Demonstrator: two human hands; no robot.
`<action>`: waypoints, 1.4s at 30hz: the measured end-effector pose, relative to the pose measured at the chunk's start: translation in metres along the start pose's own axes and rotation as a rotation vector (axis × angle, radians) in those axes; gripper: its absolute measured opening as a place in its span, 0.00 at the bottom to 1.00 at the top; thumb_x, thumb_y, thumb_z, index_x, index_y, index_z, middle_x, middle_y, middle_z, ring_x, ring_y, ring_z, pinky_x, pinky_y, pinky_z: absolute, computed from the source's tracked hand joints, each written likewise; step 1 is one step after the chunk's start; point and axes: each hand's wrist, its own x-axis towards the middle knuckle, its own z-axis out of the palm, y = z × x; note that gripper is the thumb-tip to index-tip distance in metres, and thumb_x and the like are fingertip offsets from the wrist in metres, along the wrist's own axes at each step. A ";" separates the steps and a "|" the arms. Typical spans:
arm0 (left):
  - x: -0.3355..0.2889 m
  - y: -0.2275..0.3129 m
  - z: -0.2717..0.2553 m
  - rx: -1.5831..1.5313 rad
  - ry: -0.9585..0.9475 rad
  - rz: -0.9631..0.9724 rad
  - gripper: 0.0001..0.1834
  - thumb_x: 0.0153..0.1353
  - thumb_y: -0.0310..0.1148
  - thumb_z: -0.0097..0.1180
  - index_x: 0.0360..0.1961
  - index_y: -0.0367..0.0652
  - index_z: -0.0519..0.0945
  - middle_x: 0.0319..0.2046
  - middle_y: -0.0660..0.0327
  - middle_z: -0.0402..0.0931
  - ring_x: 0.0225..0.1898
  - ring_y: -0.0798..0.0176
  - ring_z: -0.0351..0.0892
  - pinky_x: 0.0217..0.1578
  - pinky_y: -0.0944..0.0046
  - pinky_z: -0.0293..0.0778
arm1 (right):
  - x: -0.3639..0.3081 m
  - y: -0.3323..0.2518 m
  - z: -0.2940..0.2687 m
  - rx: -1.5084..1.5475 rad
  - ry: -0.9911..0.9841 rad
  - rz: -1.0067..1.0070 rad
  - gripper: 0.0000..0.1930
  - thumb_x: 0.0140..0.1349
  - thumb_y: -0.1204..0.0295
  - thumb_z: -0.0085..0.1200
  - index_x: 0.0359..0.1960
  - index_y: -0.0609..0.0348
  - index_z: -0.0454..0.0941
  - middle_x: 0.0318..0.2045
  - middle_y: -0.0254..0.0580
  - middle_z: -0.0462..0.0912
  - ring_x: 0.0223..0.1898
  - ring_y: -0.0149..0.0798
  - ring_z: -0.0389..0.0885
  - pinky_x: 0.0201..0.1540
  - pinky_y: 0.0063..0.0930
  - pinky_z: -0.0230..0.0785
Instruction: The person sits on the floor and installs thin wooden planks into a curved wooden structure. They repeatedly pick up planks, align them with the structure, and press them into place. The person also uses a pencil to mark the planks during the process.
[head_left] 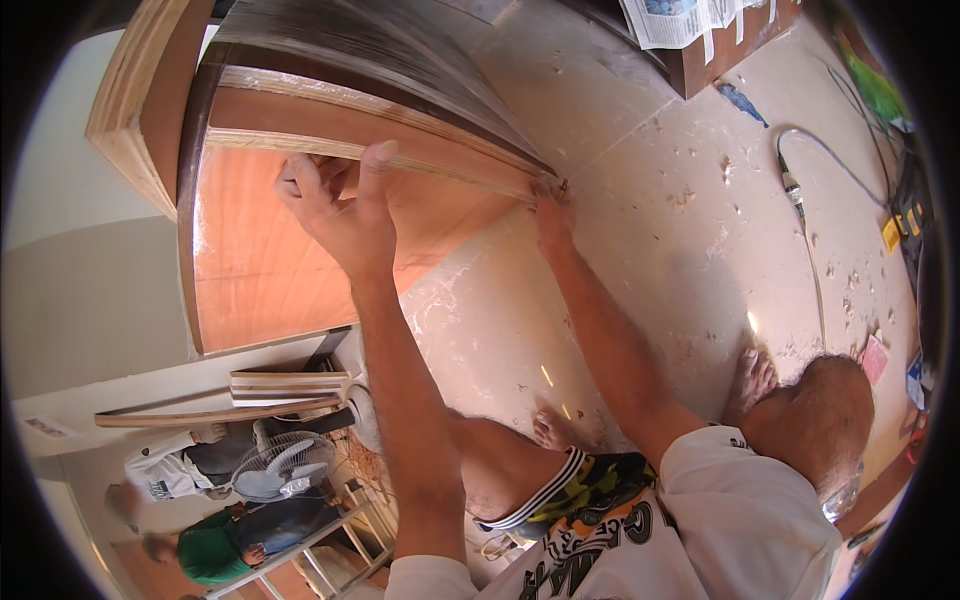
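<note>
A wooden cabinet-like box with a dark brown outer frame (187, 230) and an orange-brown plywood panel (270, 250) stands before me. Along its upper side runs a plywood strip (450, 174) with a pale layered edge. My left hand (350, 215) is at the middle of this strip. Its thumb is raised against the edge, apart from the bent fingers, and I see nothing held between them. At the strip's far right end, my right hand (553, 212) grips the corner with closed fingers. Its fingertips are partly hidden there.
A dark cabinet with newspaper (672, 22) on it stands at the upper right. A cable with a connector (791, 188) crosses the dusty tiled floor (660, 250). Lower left are a fan (285, 462), a ladder (330, 545) and two people, one wearing a green shirt (212, 548).
</note>
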 end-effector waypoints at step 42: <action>0.001 -0.012 -0.006 0.002 -0.051 0.037 0.33 0.60 0.41 0.77 0.59 0.37 0.75 0.51 0.59 0.60 0.49 0.64 0.74 0.44 0.63 0.76 | -0.072 -0.070 0.045 -0.640 -0.238 -1.000 0.15 0.54 0.77 0.63 0.40 0.59 0.70 0.51 0.44 0.81 0.52 0.54 0.77 0.54 0.48 0.71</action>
